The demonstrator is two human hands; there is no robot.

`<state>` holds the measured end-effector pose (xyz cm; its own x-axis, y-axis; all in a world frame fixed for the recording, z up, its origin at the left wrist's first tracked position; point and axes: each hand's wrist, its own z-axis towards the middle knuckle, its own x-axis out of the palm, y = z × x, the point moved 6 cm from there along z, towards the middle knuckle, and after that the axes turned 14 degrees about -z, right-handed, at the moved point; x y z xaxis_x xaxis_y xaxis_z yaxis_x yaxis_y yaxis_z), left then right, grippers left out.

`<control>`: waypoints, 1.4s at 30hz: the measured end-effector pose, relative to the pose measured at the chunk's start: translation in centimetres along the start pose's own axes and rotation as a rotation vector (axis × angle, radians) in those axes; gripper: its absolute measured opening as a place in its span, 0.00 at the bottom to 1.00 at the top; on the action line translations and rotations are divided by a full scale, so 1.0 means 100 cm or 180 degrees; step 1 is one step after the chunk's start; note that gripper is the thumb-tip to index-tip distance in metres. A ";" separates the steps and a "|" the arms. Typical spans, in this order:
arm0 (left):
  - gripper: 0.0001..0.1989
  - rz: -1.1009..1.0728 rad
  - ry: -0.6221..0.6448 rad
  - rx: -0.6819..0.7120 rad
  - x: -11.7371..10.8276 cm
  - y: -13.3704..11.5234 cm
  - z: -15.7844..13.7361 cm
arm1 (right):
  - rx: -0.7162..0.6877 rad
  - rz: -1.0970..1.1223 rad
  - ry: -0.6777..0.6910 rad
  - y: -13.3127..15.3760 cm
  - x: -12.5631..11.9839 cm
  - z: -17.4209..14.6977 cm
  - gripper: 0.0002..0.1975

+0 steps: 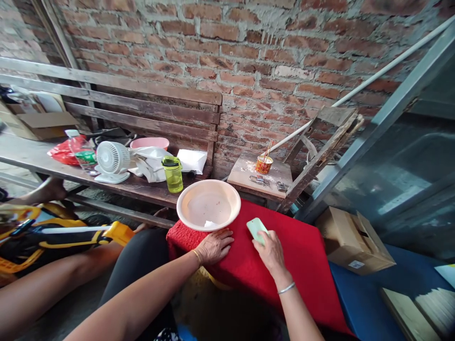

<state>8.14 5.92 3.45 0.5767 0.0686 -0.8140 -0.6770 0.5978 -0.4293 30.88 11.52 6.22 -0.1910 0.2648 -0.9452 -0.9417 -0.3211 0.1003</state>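
R hand (271,253) curled round grn slab (256,228), L hand (213,246) flat on cloth (302,253).

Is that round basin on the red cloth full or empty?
Neither: a small white piece lies in the basin, by its near side. Whether it holds any water, I cannot tell.

Single view: head-worn cam, facing forward and down from above the near edge of the red-covered desk (305,255). Left hand (213,246) and right hand (271,252) close, below mid-frame; forearms (142,297) enter from the bottom. Brick wall (231,52) farther off, past the desk's far edge, fills the top.
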 end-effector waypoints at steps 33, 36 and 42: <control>0.16 0.0009 0.0018 0.0023 -0.001 -0.004 -0.003 | 0.0255 0.0114 0.0412 0.026 0.037 0.097 0.16; 0.15 0.0003 0.0011 0.0019 -0.001 -0.005 -0.002 | 0.0607 -0.0112 0.0548 -0.029 0.023 0.096 0.17; 0.16 -0.0014 0.0065 0.0013 0.001 -0.003 -0.003 | 0.2442 -0.0648 0.0821 -0.222 -0.024 0.028 0.28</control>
<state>8.28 5.49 3.34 0.5702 0.0496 -0.8200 -0.6725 0.6014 -0.4313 51.45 20.57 7.16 -0.0150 0.0042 -0.9999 -0.8960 0.4438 0.0153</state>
